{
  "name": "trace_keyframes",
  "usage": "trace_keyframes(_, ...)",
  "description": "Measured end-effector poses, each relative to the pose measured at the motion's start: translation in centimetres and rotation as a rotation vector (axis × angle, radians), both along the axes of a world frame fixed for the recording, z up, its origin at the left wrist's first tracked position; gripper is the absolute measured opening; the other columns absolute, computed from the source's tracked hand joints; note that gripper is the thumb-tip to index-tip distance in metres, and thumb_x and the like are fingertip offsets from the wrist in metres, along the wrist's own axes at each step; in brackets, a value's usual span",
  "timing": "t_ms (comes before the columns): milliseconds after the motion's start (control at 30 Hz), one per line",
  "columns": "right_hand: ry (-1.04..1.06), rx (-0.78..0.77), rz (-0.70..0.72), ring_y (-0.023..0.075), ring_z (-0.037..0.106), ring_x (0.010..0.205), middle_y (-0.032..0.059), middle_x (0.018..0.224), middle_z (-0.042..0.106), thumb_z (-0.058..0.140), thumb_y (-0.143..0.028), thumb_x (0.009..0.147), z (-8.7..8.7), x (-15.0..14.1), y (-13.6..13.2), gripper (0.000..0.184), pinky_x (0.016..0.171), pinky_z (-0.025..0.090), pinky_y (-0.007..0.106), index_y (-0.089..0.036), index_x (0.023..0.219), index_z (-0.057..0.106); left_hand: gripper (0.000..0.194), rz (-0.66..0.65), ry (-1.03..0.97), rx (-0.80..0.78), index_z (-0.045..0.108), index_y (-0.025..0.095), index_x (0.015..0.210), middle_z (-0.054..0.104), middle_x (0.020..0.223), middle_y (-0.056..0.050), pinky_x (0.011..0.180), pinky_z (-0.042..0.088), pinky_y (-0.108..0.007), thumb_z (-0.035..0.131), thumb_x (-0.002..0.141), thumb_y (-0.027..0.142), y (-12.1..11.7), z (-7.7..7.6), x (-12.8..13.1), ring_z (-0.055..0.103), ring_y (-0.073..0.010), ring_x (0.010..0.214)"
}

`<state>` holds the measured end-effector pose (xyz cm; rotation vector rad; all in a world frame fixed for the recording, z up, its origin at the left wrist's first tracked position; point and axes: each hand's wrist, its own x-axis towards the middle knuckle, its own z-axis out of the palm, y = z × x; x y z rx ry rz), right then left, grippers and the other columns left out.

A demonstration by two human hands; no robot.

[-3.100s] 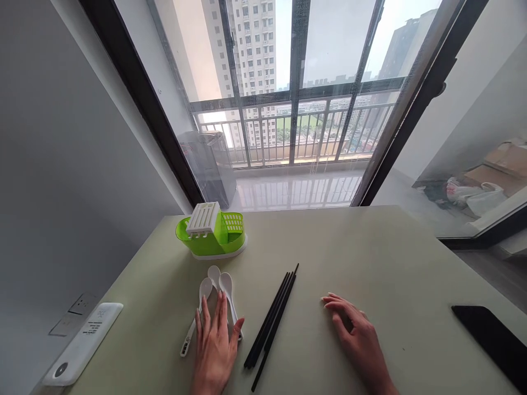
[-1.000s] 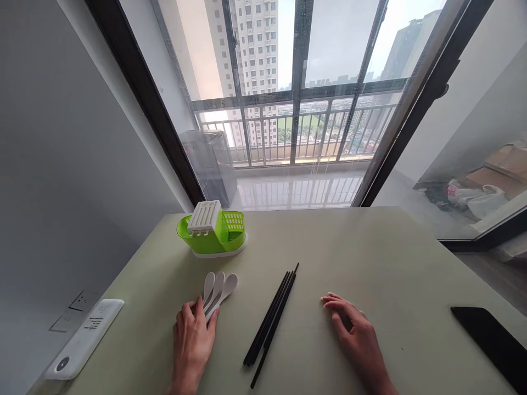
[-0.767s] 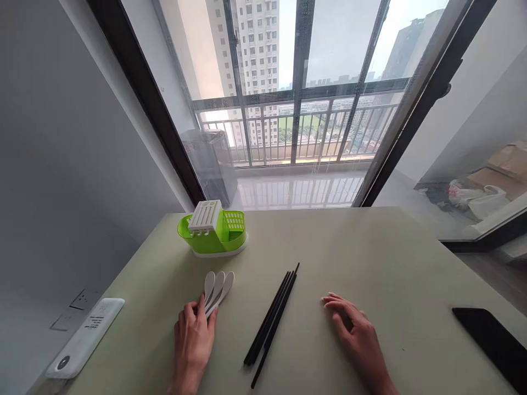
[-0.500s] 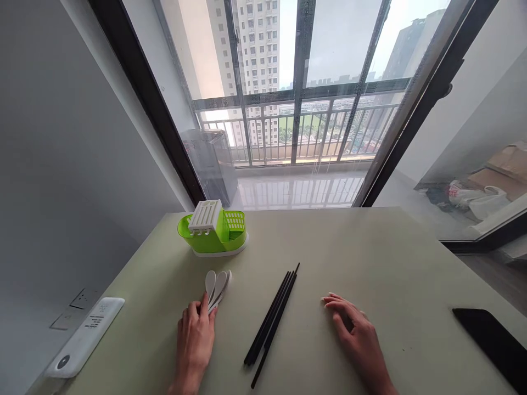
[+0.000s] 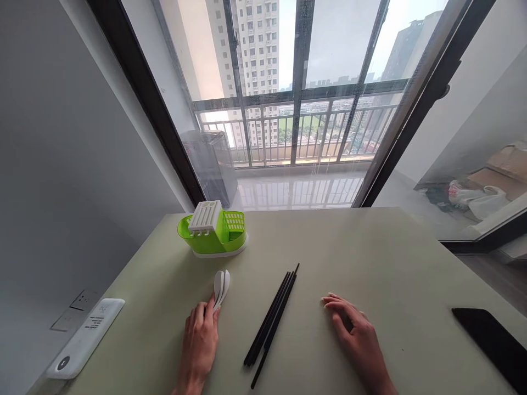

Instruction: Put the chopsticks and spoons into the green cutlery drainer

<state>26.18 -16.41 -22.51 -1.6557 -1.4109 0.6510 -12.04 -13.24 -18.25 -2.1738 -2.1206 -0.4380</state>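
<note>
My left hand [image 5: 201, 337] is closed on the handles of several white spoons [image 5: 221, 285], whose bowls point away from me, bunched together. Its fingers hide the handle ends. To the right of them lies a loose bundle of black chopsticks [image 5: 272, 321], slanted across the table. My right hand [image 5: 354, 332] rests on the tabletop with fingers stretched out, holding nothing. Beyond the spoons stands a green utensil holder [image 5: 214, 241] with a white slotted top and a white base.
The pale table [image 5: 329, 247] reaches to a glass door with dark frames [image 5: 302, 55]. A white power strip [image 5: 88, 337] lies at the left edge, near a wall socket [image 5: 80, 299]. At the right edge is a flat black object [image 5: 489, 340].
My left hand has shifted slightly right and gathered the spoons, which were fanned out, into a tighter bunch. The right hand and the chopsticks have stayed put.
</note>
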Motion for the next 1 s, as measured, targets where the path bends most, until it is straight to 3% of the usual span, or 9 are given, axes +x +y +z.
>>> trace_keyframes(233, -0.002, 0.0, 0.015, 0.0283, 0.063, 0.13, 0.0019, 0.13, 0.075, 0.051, -0.038, 0.096, 0.0, 0.1, 0.0, 0.022, 0.111, 0.043, 0.053, -0.031, 0.101, 0.071, 0.042, -0.114, -0.118, 0.079, 0.062, 0.015, 0.132, 0.066, 0.098, -0.008, 0.083, 0.056, -0.038, 0.033, 0.109, 0.034, -0.2, 0.4, 2.4, 0.064, -0.0235, 0.09)
trace_keyframes(467, 0.0, 0.0, -0.004, 0.0295, 0.064, 0.128, 0.0051, 0.13, 0.075, 0.052, -0.039, 0.095, 0.1, -0.1, 0.0, 0.024, 0.111, 0.045, 0.052, -0.029, 0.101, 0.072, 0.04, -0.32, -0.192, -0.013, 0.055, 0.023, 0.142, 0.065, 0.105, -0.007, 0.087, 0.057, -0.042, 0.033, 0.109, 0.024, -1.5, 1.7, 9.4, 0.064, -0.0223, 0.094)
trace_keyframes(633, 0.087, 0.022, -0.116, 0.0253, 0.072, 0.111, 0.006, 0.128, 0.075, 0.053, -0.042, 0.093, 0.5, 0.0, -0.2, 0.026, 0.092, 0.059, 0.037, -0.027, 0.101, 0.072, 0.043, -0.418, -0.079, -0.053, 0.052, 0.019, 0.145, 0.066, 0.109, -0.008, 0.089, 0.058, -0.042, 0.037, 0.105, 0.011, -2.2, 0.6, 13.5, 0.064, -0.0223, 0.098)
trace_keyframes(733, 0.142, 0.042, -0.209, 0.0247, 0.073, 0.103, 0.0095, 0.126, 0.074, 0.053, -0.043, 0.092, 0.8, 0.1, -0.4, 0.026, 0.079, 0.06, 0.032, -0.024, 0.099, 0.07, 0.047, -0.444, 0.008, -0.035, 0.051, 0.018, 0.145, 0.066, 0.111, -0.009, 0.089, 0.058, -0.042, 0.042, 0.101, 0.006, -2.5, -0.3, 15.0, 0.065, -0.024, 0.102)
trace_keyframes(1000, 0.143, 0.045, -0.208, 0.0251, 0.07, 0.108, 0.0091, 0.125, 0.071, 0.052, -0.041, 0.092, 0.7, -0.1, -0.2, 0.025, 0.091, 0.057, 0.037, -0.024, 0.1, 0.068, 0.041, -0.462, 0.114, 0.023, 0.06, 0.014, 0.135, 0.065, 0.107, -0.01, 0.086, 0.057, -0.042, 0.056, 0.095, 0.006, -2.9, -0.9, 17.8, 0.064, -0.0255, 0.098)
